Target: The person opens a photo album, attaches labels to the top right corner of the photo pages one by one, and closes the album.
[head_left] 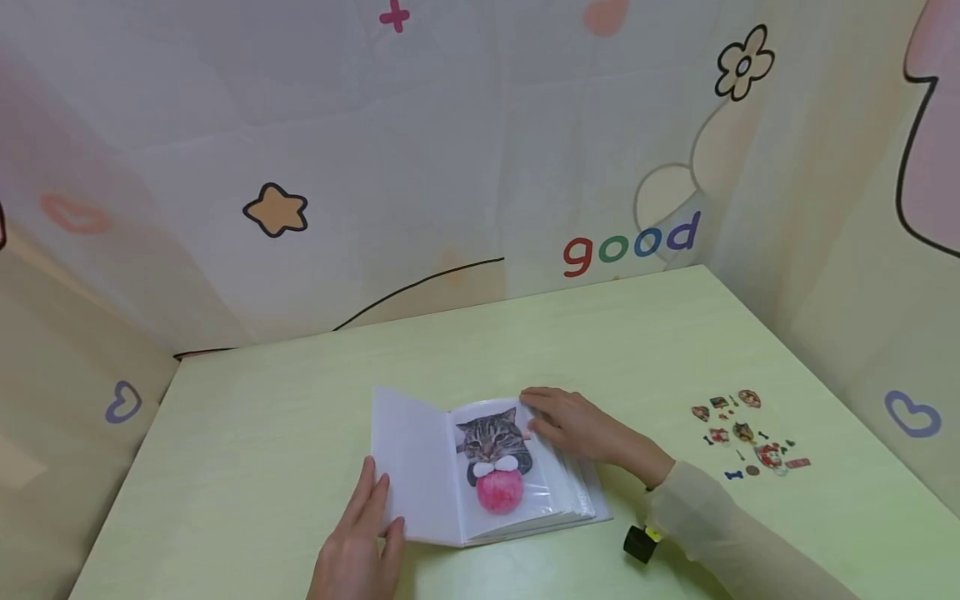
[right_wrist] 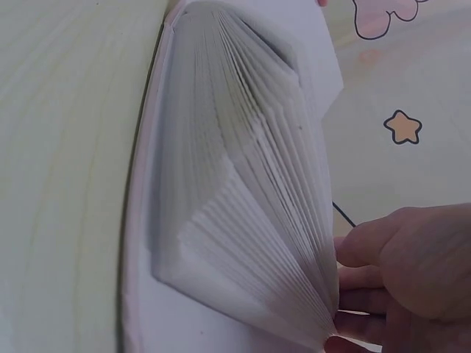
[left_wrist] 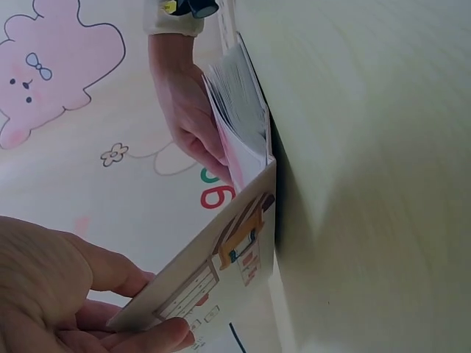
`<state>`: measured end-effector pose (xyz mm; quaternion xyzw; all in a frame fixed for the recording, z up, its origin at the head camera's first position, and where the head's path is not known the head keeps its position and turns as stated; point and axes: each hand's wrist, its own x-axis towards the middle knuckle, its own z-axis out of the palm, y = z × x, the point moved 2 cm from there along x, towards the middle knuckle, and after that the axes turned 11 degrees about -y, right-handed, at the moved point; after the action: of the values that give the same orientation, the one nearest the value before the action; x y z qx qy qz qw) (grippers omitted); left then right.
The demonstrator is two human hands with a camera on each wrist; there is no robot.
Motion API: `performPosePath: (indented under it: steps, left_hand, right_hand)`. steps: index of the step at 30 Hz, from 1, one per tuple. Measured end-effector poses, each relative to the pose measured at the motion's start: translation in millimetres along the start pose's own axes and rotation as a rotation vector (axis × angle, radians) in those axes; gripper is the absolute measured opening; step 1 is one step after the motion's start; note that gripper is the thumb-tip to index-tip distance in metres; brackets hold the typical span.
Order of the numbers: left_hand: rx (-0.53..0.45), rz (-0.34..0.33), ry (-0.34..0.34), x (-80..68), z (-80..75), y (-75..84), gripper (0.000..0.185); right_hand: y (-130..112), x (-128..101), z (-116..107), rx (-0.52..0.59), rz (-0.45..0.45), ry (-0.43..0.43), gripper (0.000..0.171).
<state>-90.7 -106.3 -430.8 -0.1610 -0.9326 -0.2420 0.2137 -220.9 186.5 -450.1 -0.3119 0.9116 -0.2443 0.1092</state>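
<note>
A white photo album (head_left: 420,467) lies open on the pale green table (head_left: 262,433). Its right page shows a photo of a tabby cat with a pink ball (head_left: 497,467). My left hand (head_left: 360,533) pinches the lifted front cover (left_wrist: 228,257) at its lower edge; the cover's outer side carries a house drawing. My right hand (head_left: 577,425) rests at the upper right of the photo page, its curled fingers (right_wrist: 353,250) holding the fanned edges of the page stack (right_wrist: 243,220). In the left wrist view the right hand (left_wrist: 184,110) shows behind the pages.
A sheet of small stickers (head_left: 742,437) lies on the table to the right of the album. A small black device (head_left: 640,542) sits at my right wrist. Cartoon-printed curtain walls (head_left: 450,167) close in the table at the back and on both sides.
</note>
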Motion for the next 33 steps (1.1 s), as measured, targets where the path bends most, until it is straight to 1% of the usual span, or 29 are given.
performPosePath:
  steps: [4,7,10,14,18,23,25,28,33]
  left_hand:
    - [0.012,-0.027,-0.021,-2.3,0.0,-5.3,0.051]
    - [0.015,-0.061,-0.054,-4.1,-0.3,-9.4,0.05]
    - [0.01,-0.093,-0.101,-5.6,-0.7,-13.7,0.049]
    - [0.002,-0.146,-0.196,-7.2,0.4,-19.9,0.048]
    - [0.006,-0.214,-0.297,-7.5,2.8,-25.8,0.048]
    - [0.031,-0.291,-0.436,-6.5,8.4,-33.1,0.049]
    - [0.042,-0.308,-0.483,-5.8,11.4,-35.8,0.05]
    - [0.052,-0.318,-0.526,-4.7,15.4,-38.7,0.051]
    - [0.065,-0.321,-0.558,-3.9,21.0,-40.1,0.051]
  right_hand:
    - [1.8,-1.0,0.7,0.008,0.014,-0.004,0.045]
    - [2.4,-1.6,0.9,0.015,0.023,-0.005,0.045]
    - [3.1,-1.8,1.3,0.016,0.026,-0.005,0.046]
    - [5.0,-2.1,2.7,0.013,0.027,0.0,0.046]
    - [6.4,-2.4,4.2,0.019,0.032,0.007,0.046]
    - [8.1,-2.2,5.7,0.021,0.03,0.007,0.046]
    - [8.2,-2.2,5.7,0.021,0.027,0.006,0.046]
    - [8.1,-2.5,5.2,0.024,0.024,0.005,0.046]
    - [8.5,-3.5,4.2,0.018,0.026,-0.003,0.046]
